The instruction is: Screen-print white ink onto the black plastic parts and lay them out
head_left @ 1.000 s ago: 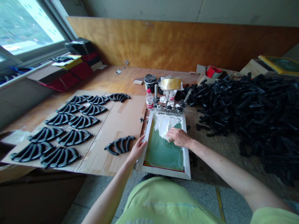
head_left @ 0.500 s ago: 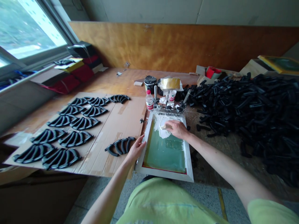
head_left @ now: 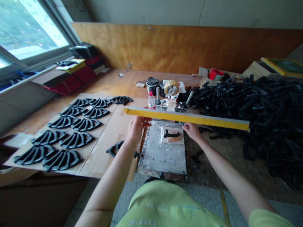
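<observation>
A framed printing screen [head_left: 189, 118] is tilted up, its yellow-taped edge towards me. Below it a grey metal plate [head_left: 163, 154] carries a single black curved plastic piece [head_left: 170, 134] on a taped pad. Close under the screen's left end is my left hand [head_left: 137, 127], its fingers apart and pointing right. My right hand [head_left: 192, 130] is to the right of the black piece, fingers loosely bent, with nothing visible in them. Both hands are apart from the piece. Behind the screen, a pale flat blade [head_left: 171, 104] leans at the metal clamp.
Rows of fanned black pieces [head_left: 68, 137] lie on cardboard [head_left: 94, 157] at left. A large heap of similar pieces [head_left: 236, 107] covers the right side. Behind the screen stand a bottle [head_left: 151, 100], a black-lidded tub [head_left: 152, 84] and a tape roll [head_left: 172, 87].
The screen has swung up, uncovering the plate and black piece. My right hand has let go of the pale blade and moved right and slightly down. My left hand has moved up and left.
</observation>
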Tool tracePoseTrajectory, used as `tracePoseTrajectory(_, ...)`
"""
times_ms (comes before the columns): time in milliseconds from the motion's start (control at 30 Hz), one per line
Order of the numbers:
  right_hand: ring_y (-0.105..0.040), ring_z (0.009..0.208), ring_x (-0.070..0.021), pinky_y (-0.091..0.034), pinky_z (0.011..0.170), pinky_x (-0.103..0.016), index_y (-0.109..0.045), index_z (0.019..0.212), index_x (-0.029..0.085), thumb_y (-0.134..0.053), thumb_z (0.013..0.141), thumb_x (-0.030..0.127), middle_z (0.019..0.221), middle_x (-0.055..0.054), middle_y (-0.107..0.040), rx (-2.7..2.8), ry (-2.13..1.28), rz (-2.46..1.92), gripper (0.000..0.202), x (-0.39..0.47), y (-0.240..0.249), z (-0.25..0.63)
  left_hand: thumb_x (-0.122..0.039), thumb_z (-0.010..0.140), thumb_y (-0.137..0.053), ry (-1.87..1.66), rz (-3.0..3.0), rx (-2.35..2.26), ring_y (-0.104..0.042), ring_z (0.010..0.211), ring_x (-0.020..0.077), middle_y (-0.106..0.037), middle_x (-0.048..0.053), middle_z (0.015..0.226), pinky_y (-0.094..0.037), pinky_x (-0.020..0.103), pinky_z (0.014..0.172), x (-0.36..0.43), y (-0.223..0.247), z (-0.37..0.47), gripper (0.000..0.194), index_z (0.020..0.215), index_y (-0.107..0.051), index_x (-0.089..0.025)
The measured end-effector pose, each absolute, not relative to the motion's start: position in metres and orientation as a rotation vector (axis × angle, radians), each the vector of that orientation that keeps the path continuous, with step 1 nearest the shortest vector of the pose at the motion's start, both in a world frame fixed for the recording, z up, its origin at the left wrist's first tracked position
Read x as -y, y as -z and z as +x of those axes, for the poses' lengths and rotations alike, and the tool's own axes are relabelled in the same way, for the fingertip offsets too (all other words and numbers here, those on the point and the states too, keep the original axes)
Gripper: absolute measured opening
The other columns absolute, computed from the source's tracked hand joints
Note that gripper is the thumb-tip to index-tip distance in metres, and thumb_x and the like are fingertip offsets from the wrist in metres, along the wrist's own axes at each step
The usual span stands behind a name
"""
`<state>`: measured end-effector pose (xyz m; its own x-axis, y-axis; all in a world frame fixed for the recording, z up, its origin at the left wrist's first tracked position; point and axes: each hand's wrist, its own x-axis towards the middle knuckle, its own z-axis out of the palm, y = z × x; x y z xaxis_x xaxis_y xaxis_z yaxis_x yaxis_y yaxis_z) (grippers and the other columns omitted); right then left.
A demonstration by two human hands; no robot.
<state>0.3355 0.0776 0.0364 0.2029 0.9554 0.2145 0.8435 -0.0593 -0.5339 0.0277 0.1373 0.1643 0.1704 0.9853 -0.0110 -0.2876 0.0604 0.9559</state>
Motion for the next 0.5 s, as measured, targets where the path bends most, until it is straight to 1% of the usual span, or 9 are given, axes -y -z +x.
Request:
tracePoseTrajectory(67, -0.062, 0.086, -0.0204, -0.046, 0.08, -0.033, -0.066, 0.095, 0.02, -0.069, 0.077, 0.027, 0.09, -0.004, -0.068, 1.85, -0.318, -1.853, 0.02, -0.067, -0.025, 0.31, -0.054, 0.084, -0.05, -1.216, 0.931, -0.944, -0.064, 0.076, 0.0148, -0.067, 0.004, 0.086, -0.052, 0.024, 0.062, -0.135, -0.152, 0.038, 0.048, 0.115, -0.055, -0.018)
tracePoseTrajectory(100, -0.061, 0.091, -0.0208, -0.045, 0.084, -0.034, -0.066, 0.097, 0.021, -0.07, 0.077, 0.025, 0.094, -0.004, -0.068, 1.925, -0.324, -1.831, 0.021, -0.062, -0.024, 0.296, -0.054, 0.084, -0.051, -1.192, 0.878, -0.967, -0.064, 0.075, 0.0142, -0.067, 0.004, 0.087, -0.052, 0.023, 0.06, -0.128, -0.141, 0.042, 0.048, 0.116, -0.054, -0.018)
tracePoseTrajectory(133, -0.059, 0.095, -0.0214, -0.044, 0.087, -0.036, -0.065, 0.097, 0.021, -0.069, 0.078, 0.023, 0.097, -0.005, -0.067, 1.975, -0.31, -1.822, 0.019, -0.057, -0.025, 0.283, -0.055, 0.084, -0.052, -1.113, 0.828, -0.982, -0.064, 0.074, 0.0141, -0.067, 0.006, 0.088, -0.051, 0.022, 0.059, -0.117, -0.128, 0.045, 0.05, 0.117, -0.053, -0.018)
tracePoseTrajectory(200, -0.057, 0.097, -0.0222, -0.043, 0.089, -0.037, -0.066, 0.094, 0.021, -0.066, 0.082, 0.023, 0.096, -0.006, -0.065, 1.979, -0.255, -1.83, 0.012, -0.044, -0.034, 0.256, -0.057, 0.082, -0.055, -0.809, 0.734, -0.986, -0.066, 0.074, 0.0163, -0.069, 0.01, 0.094, -0.052, 0.024, 0.056, -0.088, -0.1, 0.05, 0.054, 0.117, -0.054, -0.016)
tracePoseTrajectory(233, -0.057, 0.097, -0.0223, -0.044, 0.089, -0.037, -0.066, 0.094, 0.021, -0.065, 0.083, 0.024, 0.095, -0.007, -0.064, 1.982, -0.235, -1.809, 0.011, -0.037, -0.039, 0.242, -0.058, 0.082, -0.056, -0.645, 0.684, -0.977, -0.067, 0.078, 0.0185, -0.069, 0.013, 0.099, -0.054, 0.026, 0.057, -0.071, -0.086, 0.051, 0.055, 0.117, -0.055, -0.016)
tracePoseTrajectory(300, -0.057, 0.096, -0.0216, -0.044, 0.089, -0.036, -0.067, 0.098, 0.021, -0.063, 0.086, 0.025, 0.093, -0.007, -0.063, 2.078, -0.246, -1.664, 0.013, -0.025, -0.046, 0.219, -0.058, 0.082, -0.056, -0.517, 0.579, -0.97, -0.068, 0.087, 0.0216, -0.069, 0.014, 0.105, -0.056, 0.03, 0.063, -0.042, -0.064, 0.05, 0.051, 0.111, -0.058, -0.016)
tracePoseTrajectory(400, -0.059, 0.092, -0.0189, -0.046, 0.087, -0.034, -0.067, 0.101, 0.024, -0.055, 0.091, 0.026, 0.091, -0.004, -0.066, 2.214, -0.377, -1.441, 0.016, -0.018, -0.043, 0.222, -0.052, 0.085, -0.056, -0.576, 0.509, -1.014, -0.069, 0.087, 0.0213, -0.07, 0.012, 0.102, -0.056, 0.029, 0.066, -0.025, -0.041, 0.028, 0.039, 0.097, -0.062, -0.016)
tracePoseTrajectory(433, -0.06, 0.091, -0.0186, -0.046, 0.086, -0.033, -0.068, 0.1, 0.024, -0.052, 0.092, 0.025, 0.091, -0.004, -0.067, 2.162, -0.401, -1.48, 0.018, -0.021, -0.041, 0.237, -0.052, 0.085, -0.055, -0.612, 0.517, -1.064, -0.069, 0.084, 0.0204, -0.071, 0.012, 0.101, -0.056, 0.028, 0.064, -0.027, -0.034, 0.013, 0.038, 0.094, -0.062, -0.015)
tracePoseTrajectory(500, -0.061, 0.091, -0.0203, -0.047, 0.084, -0.036, -0.069, 0.094, 0.022, -0.047, 0.092, 0.021, 0.094, -0.007, -0.069, 1.864, -0.346, -1.762, 0.022, -0.03, -0.034, 0.288, -0.053, 0.086, -0.05, -0.696, 0.549, -1.233, -0.069, 0.079, 0.0186, -0.071, 0.013, 0.101, -0.055, 0.026, 0.061, -0.039, -0.017, -0.028, 0.041, 0.092, -0.063, -0.014)
